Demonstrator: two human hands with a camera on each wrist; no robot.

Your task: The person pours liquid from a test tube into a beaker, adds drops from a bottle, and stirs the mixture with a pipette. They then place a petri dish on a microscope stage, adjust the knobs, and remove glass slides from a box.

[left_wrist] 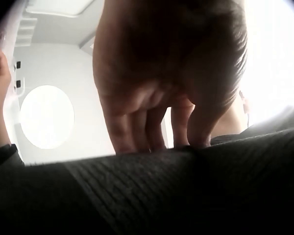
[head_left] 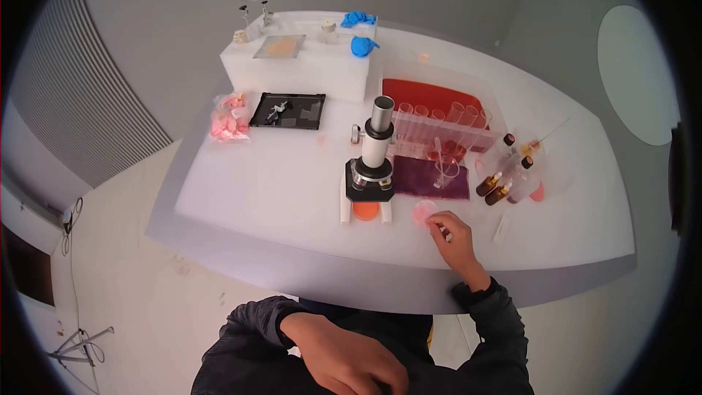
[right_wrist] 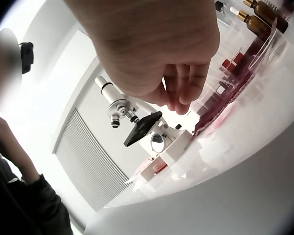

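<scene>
My right hand (head_left: pixel 455 240) is over the front of the table, its fingers loosely bent downward. In the head view its fingertips overlap the right edge of a round pink dish (head_left: pixel 421 212); nothing shows between fingers and thumb. The right wrist view has the fingers (right_wrist: pixel 188 90) above the table, with the white microscope (right_wrist: pixel 174 148) behind them. Close to my body, off the table, is my left hand (head_left: pixel 344 355). Its fingers point down in the left wrist view, their tips hidden behind dark grey cloth (left_wrist: pixel 137 186). An orange dish (head_left: pixel 366 211) lies under the microscope.
Behind a purple cloth (head_left: pixel 409 178), test tubes (head_left: pixel 420 121) stand in a rack before a red-filled tub (head_left: pixel 439 90). Dropper bottles (head_left: pixel 497 194) are at the right, near a small white strip (head_left: pixel 502 229). A black tray (head_left: pixel 311 113) and a bag of pink pieces (head_left: pixel 231 121) lie left.
</scene>
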